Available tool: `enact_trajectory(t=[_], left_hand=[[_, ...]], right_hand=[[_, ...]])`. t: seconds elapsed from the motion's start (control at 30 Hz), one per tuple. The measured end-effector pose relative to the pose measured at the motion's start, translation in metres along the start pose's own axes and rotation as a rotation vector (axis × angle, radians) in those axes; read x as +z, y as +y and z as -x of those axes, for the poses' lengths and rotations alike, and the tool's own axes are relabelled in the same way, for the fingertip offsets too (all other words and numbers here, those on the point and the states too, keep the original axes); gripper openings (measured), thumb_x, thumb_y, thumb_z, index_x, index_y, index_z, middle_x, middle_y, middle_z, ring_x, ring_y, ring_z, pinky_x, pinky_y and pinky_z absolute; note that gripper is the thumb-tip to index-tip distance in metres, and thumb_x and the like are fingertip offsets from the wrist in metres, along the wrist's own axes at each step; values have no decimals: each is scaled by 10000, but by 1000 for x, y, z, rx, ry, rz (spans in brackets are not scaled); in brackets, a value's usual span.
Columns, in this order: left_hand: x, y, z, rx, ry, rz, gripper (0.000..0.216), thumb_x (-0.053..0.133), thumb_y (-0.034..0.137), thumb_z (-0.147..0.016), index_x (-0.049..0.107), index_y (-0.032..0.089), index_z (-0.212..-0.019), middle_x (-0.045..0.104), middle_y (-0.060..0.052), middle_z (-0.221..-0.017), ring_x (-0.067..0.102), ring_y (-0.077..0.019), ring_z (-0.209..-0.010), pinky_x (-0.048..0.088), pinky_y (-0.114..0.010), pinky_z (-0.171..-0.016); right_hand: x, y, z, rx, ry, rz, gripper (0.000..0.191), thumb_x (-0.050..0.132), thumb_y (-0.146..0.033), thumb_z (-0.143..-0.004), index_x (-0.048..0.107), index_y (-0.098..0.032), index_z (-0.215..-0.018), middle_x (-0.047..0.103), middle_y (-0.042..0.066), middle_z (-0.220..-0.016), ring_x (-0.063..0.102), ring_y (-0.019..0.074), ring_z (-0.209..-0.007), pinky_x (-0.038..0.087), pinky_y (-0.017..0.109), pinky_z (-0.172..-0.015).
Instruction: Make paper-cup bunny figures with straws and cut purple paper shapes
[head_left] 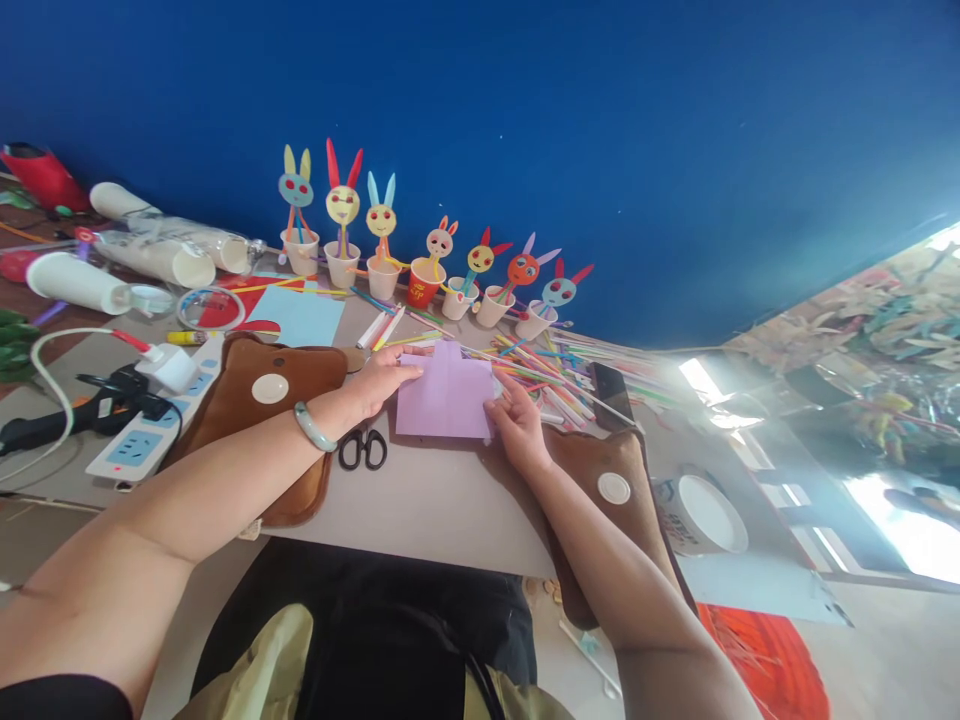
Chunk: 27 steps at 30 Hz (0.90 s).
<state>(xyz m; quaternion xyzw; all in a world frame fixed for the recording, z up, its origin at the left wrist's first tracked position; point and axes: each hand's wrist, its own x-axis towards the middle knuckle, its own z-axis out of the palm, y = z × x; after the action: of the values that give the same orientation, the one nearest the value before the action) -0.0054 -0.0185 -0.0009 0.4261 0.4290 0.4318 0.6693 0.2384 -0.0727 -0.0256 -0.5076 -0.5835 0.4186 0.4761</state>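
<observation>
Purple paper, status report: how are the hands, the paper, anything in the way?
Left hand, right hand: gripping opposite sides. Purple paper: held between them, tab at far edge. Scissors nearby, coloured sticks beyond; neither covers the paper.

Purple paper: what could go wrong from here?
1. The purple paper, gripped by the left hand and right hand, could crease if they pull unevenly.
2. The black-handled scissors lie close to the bracelet and might get knocked if that wrist drops.
3. The loose coloured sticks just beyond the paper could shift if the hands push forward.
</observation>
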Motion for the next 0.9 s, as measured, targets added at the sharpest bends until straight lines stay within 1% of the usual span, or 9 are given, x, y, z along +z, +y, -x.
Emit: enact_trajectory(t=[0.1,0.23,0.4,0.5,0.6,0.63,0.7,0.83,0.9], left_hand=[[0,-1,0,13,95,-38,453,698,167,-687,671,193,-1138,659,8,-727,630,-144,-666,489,-245,-611],[-1,-4,-1,34,144,-63,497,668,160,-667,646,197,-1162,634,18,-717,605,-138,-651,465,-231,-585],[-3,-9,-6,68,117,-151,476,621,161,-688,621,183,-1164,634,7,-790,596,-124,-660,457,-222,-590],[-5,-8,-7,228,146,-345,445,598,126,-693,602,160,-1136,666,-45,-984,612,-129,-742,492,-247,-673],[-5,-3,-2,530,221,-686,396,590,111,-726,622,162,-1117,662,-78,-1105,614,-171,-907,507,-292,-816],[-3,-2,1,621,198,-788,367,586,122,-759,630,168,-1121,666,-80,-1114,614,-183,-948,501,-306,-862],[1,-4,11,725,49,-974,268,564,164,-839,654,182,-1090,685,-77,-1082,630,-199,-962,487,-325,-906],[16,-21,32,753,-387,-1393,154,547,216,-914,689,174,-873,695,-88,-867,655,-233,-855,479,-361,-834],[22,-32,40,808,-488,-1552,162,570,222,-916,693,149,-840,687,-116,-845,652,-267,-887,475,-387,-830]], right_hand=[[0,2,0,-14,3,43,575,659,-505,-838,605,-203,-1325,432,-89,-537,395,113,-499,367,251,-517],[0,0,0,-42,34,144,333,666,-476,-826,740,-213,-1017,651,4,-728,519,132,-602,435,272,-574],[-1,-5,3,-9,-57,134,245,657,-408,-804,744,-194,-886,613,-11,-600,491,111,-512,409,251,-503],[-2,-8,7,14,-202,126,223,671,-382,-779,738,-175,-829,639,6,-626,494,97,-509,386,231,-480],[-2,-8,9,5,-305,169,218,667,-362,-772,738,-162,-823,630,8,-626,472,84,-493,351,218,-459],[-1,-8,9,-11,-321,202,207,663,-350,-770,738,-164,-820,616,2,-614,461,81,-491,342,216,-459],[-1,-7,9,-43,-338,267,181,651,-324,-769,738,-172,-813,574,-15,-578,435,79,-483,327,217,-461],[-1,-4,10,-124,-351,351,195,624,-315,-783,744,-185,-865,518,-38,-544,411,86,-478,321,227,-473],[-1,-2,11,-175,-281,404,221,619,-336,-798,746,-195,-913,491,-51,-529,406,91,-477,346,236,-498]])
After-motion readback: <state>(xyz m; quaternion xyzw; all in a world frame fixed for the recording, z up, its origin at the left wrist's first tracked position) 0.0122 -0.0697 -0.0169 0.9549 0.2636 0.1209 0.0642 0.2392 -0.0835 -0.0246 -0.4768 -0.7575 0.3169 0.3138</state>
